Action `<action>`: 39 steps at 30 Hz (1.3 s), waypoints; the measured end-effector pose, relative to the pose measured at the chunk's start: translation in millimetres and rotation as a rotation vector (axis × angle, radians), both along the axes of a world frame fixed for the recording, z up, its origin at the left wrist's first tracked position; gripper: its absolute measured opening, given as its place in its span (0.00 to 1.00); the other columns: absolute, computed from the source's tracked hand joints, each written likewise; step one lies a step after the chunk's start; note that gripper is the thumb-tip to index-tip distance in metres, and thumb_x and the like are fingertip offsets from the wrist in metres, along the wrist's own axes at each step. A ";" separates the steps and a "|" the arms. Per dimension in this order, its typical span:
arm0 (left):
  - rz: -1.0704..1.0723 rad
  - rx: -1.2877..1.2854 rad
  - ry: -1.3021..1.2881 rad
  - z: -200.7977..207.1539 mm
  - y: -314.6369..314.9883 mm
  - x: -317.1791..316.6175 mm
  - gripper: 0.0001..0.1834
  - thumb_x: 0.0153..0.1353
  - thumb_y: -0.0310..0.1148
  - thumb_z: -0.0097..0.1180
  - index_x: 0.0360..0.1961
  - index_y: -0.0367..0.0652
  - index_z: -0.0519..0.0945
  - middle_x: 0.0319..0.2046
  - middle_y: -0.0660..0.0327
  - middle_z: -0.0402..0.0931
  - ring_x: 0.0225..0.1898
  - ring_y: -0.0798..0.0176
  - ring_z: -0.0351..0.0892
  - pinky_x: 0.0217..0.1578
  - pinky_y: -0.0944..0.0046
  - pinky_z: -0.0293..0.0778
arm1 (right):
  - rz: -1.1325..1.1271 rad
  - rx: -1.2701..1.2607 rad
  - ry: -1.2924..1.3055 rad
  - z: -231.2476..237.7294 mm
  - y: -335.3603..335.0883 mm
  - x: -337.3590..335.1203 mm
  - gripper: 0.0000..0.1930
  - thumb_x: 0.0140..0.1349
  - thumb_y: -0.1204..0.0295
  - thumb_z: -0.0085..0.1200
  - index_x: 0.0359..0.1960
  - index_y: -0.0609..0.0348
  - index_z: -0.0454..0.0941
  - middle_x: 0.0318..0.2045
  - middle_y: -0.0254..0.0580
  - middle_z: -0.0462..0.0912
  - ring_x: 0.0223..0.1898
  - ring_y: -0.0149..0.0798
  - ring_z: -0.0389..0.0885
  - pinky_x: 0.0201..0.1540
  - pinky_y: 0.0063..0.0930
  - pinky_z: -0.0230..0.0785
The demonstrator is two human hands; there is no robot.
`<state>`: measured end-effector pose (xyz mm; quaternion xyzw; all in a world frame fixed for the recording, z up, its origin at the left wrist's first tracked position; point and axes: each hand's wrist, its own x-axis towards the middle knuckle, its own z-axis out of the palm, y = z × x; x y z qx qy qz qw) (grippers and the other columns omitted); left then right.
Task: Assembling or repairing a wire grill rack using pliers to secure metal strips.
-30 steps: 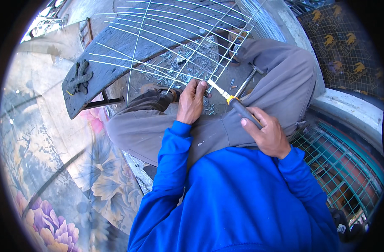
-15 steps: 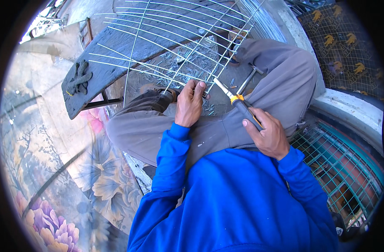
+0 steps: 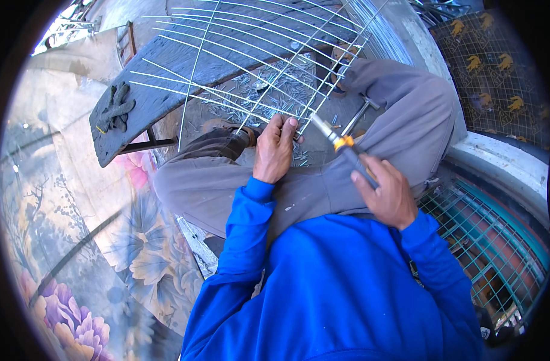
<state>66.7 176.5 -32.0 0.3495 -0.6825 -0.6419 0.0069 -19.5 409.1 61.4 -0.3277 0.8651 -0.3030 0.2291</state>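
A wire grid (image 3: 251,53) of thin, pale metal rods lies slanted across the bench in front of me. My left hand (image 3: 275,150) is closed on its near corner, thumb and fingers pinching the wire. In my right hand (image 3: 388,192) is a hand tool (image 3: 347,146) with a dark handle, a yellow collar and a silver shaft; its exact kind is unclear. The shaft's tip points up and left, close to the grid's corner and just right of my left fingers. What lies under my left fingertips is hidden.
A dark wooden bench (image 3: 160,78) bears a dark glove (image 3: 115,108). Many short metal pieces (image 3: 287,90) litter the ground between my feet. A T-shaped metal tool (image 3: 360,114) lies by my right leg. Long rods (image 3: 380,33) lie beyond it; a green mesh (image 3: 485,246) is at right.
The tool in my right hand has shifted slightly right, its tip moving off the wire corner. The grid and my left hand have barely moved.
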 end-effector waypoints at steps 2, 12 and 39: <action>0.012 0.001 -0.001 1.9 -0.1 -2.1 0.18 0.76 0.43 0.50 0.40 0.36 0.78 0.26 0.60 0.80 0.27 0.71 0.74 0.33 0.65 0.71 | 0.002 -0.018 -0.016 4.7 -5.5 -1.4 0.16 0.66 0.65 0.62 0.50 0.62 0.79 0.32 0.51 0.84 0.34 0.54 0.81 0.38 0.47 0.74; -0.068 0.098 0.077 -17.2 0.4 4.9 0.11 0.75 0.38 0.53 0.43 0.41 0.74 0.30 0.65 0.78 0.27 0.77 0.68 0.28 0.72 0.65 | -0.046 0.037 -0.439 22.7 -64.0 -22.5 0.18 0.70 0.59 0.55 0.48 0.63 0.79 0.30 0.57 0.83 0.33 0.59 0.83 0.37 0.48 0.71; -0.049 0.042 0.105 -14.4 8.0 2.4 0.12 0.76 0.37 0.52 0.41 0.37 0.75 0.29 0.63 0.79 0.32 0.73 0.73 0.35 0.67 0.70 | -0.010 -0.034 -0.393 -5.1 -61.8 -21.0 0.23 0.71 0.55 0.54 0.51 0.65 0.78 0.32 0.60 0.83 0.38 0.61 0.84 0.42 0.48 0.72</action>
